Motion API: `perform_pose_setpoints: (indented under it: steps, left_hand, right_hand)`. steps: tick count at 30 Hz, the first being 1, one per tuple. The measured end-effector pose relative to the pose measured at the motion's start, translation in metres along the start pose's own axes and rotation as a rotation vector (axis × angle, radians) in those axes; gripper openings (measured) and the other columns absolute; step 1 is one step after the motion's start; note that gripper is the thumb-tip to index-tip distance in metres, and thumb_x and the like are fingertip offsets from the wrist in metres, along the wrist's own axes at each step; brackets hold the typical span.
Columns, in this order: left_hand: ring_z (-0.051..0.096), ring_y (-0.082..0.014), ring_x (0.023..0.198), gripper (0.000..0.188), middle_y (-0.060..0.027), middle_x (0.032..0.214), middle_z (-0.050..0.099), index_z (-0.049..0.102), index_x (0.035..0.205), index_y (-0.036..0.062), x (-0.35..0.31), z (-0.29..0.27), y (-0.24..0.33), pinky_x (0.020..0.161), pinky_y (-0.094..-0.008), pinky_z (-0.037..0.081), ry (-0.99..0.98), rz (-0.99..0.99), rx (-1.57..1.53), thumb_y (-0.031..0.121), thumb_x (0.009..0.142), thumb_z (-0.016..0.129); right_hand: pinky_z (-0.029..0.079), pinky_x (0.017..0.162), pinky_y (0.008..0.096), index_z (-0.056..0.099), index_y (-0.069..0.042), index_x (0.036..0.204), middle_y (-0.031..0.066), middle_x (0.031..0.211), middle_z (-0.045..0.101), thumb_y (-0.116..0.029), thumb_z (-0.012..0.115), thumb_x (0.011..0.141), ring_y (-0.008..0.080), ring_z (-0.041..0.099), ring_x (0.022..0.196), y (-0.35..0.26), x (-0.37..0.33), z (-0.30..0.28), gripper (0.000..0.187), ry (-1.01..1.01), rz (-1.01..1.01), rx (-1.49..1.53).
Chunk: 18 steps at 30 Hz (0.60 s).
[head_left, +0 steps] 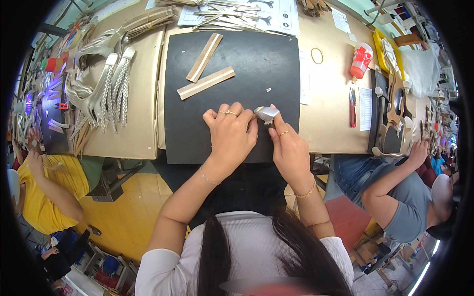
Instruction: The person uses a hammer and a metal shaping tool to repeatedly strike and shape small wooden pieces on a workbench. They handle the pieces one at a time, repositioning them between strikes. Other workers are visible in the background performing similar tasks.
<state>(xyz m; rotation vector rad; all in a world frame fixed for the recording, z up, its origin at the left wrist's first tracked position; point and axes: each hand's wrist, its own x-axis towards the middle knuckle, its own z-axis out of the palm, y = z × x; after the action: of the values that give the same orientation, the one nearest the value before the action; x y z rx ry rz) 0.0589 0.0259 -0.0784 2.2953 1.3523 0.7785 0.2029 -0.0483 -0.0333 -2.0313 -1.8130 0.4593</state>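
Over the black mat (232, 59) on the table, a small shiny silver-grey piece (267, 114) with a pale yellowish edge is between my two hands. I cannot tell its exact kind. My left hand (231, 129) is closed, its fingertips pinching at the piece's left edge. On the other side my right hand (290, 150) grips it, with the index finger along its right edge and the thumb below. Farther off on the mat lie two tan strips (204, 57), (206, 83), each with a pale line down its length. A tiny scrap (268, 90) sits beyond my hands.
Pale strips (227, 15) lie on printed sheets at the back. At left are silvery braided straps (112, 89). At right stand a red bottle (361, 61), red-handled snips (352, 108), a rubber band (316, 55) and a yellow tray (382, 47). Co-workers (54, 187), (395, 197) sit on both sides.
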Motion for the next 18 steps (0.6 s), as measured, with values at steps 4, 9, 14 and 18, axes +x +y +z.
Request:
perform_pose_setpoints:
  steps: [4,9,14,18]
  left_hand:
    - [0.056,-0.0200,0.083,0.009,0.0013,0.082,0.060,0.070,0.079,0.0118,0.001,0.000,-0.001,0.082,-0.0405,0.029,-0.008,0.000,0.004,0.014,0.078,0.079]
    - [0.056,-0.0195,0.086,0.009,0.0019,0.085,0.061,0.072,0.084,0.0122,-0.001,-0.002,-0.001,0.083,-0.0403,0.029,-0.038,-0.019,-0.002,0.014,0.080,0.080]
    - [0.057,-0.0194,0.088,0.013,0.0027,0.088,0.064,0.076,0.091,0.0126,-0.006,-0.009,-0.009,0.084,-0.0394,0.030,-0.045,-0.051,-0.067,0.017,0.079,0.082]
    - [0.057,-0.0191,0.087,0.012,0.0027,0.087,0.065,0.077,0.090,0.0122,-0.008,-0.009,-0.011,0.085,-0.0391,0.030,-0.048,-0.053,-0.092,0.017,0.080,0.082]
  right_hand:
    - [0.050,0.057,0.0404,0.048,-0.011,0.154,0.0106,0.082,0.061,-0.008,0.063,0.099,0.0298,0.061,0.063,0.001,-0.001,-0.001,0.057,0.144,-0.049,0.133]
    - [0.051,0.056,0.0420,0.049,-0.014,0.152,0.0117,0.082,0.063,-0.014,0.060,0.101,0.0317,0.063,0.062,0.002,0.001,0.006,0.052,0.007,0.011,-0.004]
    - [0.052,0.056,0.0425,0.052,-0.017,0.150,0.0109,0.081,0.063,-0.018,0.060,0.102,0.0319,0.064,0.062,0.004,0.002,0.004,0.049,-0.008,0.008,-0.014]
    - [0.053,0.058,0.0421,0.054,-0.016,0.149,0.0109,0.087,0.063,-0.019,0.062,0.101,0.0308,0.065,0.066,0.004,0.004,0.001,0.049,-0.003,0.011,-0.024]
